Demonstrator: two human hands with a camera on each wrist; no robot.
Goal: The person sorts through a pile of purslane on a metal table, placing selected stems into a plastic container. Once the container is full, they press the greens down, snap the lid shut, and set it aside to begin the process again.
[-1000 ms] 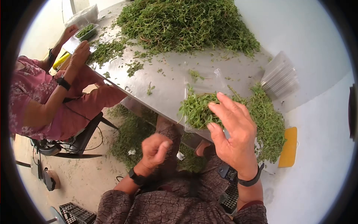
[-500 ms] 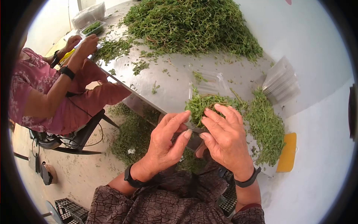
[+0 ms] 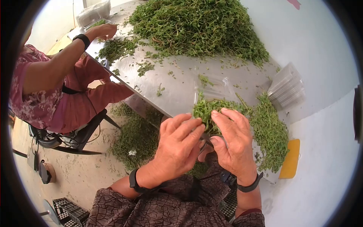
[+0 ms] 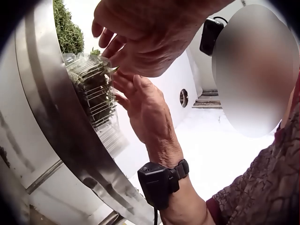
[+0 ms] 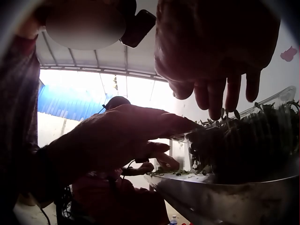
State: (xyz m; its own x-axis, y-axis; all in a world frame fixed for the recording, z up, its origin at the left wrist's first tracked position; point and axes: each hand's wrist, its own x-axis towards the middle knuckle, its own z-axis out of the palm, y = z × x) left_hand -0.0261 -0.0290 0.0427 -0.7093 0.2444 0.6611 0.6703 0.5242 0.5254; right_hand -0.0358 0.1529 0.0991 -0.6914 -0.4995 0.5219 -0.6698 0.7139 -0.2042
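A clear plastic clamshell box [image 4: 96, 93] stands at the table's near edge, its lid [image 3: 217, 86] folded back onto the table. Leafy green sprigs [image 3: 211, 108] heap above its rim. My left hand [image 3: 177, 145] is at the box's near left corner, fingers extended, fingertips at the edge of the greens. Over the right side my right hand [image 3: 236, 145] reaches with its fingertips on the leaves and the thumb lower, near the front wall. In the right wrist view the fingers of my right hand [image 5: 215, 56] point straight down at the sprigs.
A large mound of greens [image 3: 200, 30] covers the back of the metal table [image 3: 177, 87]. More sprigs [image 3: 270, 132] lie at right, beside stacked clear boxes [image 3: 286, 86] and a yellow board [image 3: 290, 159]. Another person [image 3: 56, 83] sits at left by a box of greens.
My left hand has risen from my lap to the box, joining the right at the greens. The right hand has shifted slightly. The other person's arm has reached farther over the table.
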